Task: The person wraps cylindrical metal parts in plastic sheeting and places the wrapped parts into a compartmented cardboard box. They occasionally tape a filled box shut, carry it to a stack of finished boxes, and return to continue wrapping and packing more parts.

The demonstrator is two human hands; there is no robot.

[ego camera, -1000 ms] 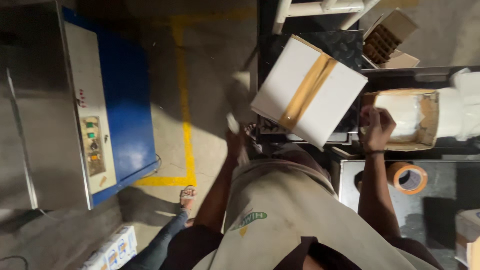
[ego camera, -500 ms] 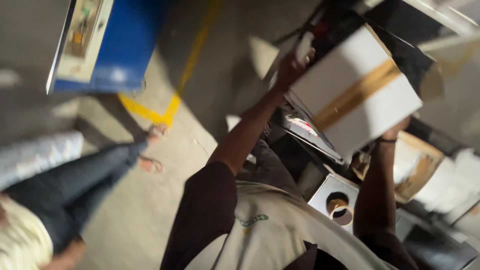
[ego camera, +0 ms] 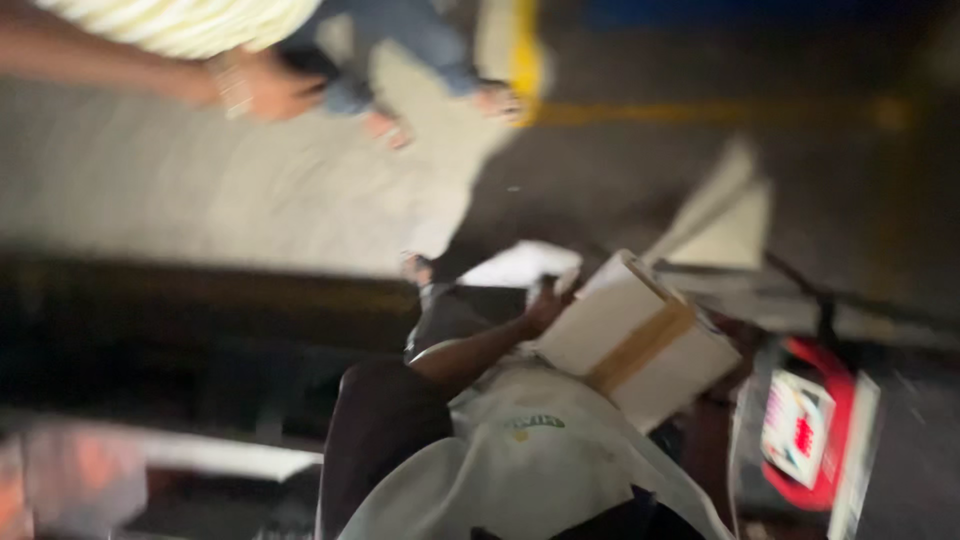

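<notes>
Left hand [ego camera: 548,303]: fingers closed on the upper-left edge of the white carton [ego camera: 640,340], just right of frame centre. Right hand: hidden behind the carton; grip cannot be told. Carton: white, rectangular, tilted, brown tape band across its face. Red-and-white labelled panel [ego camera: 805,430]: at 4 o'clock, blurred. Yellow floor line [ego camera: 524,55]: at 12 o'clock. Another person's hand [ego camera: 265,88]: at 10 o'clock.

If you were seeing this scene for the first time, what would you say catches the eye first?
The white box sealed with brown tape stands out at centre right, tilted, with the left hand gripping its left edge; the right hand is hidden. At top left, another person's hand reaches in above the grey floor, near a yellow floor line.
</notes>
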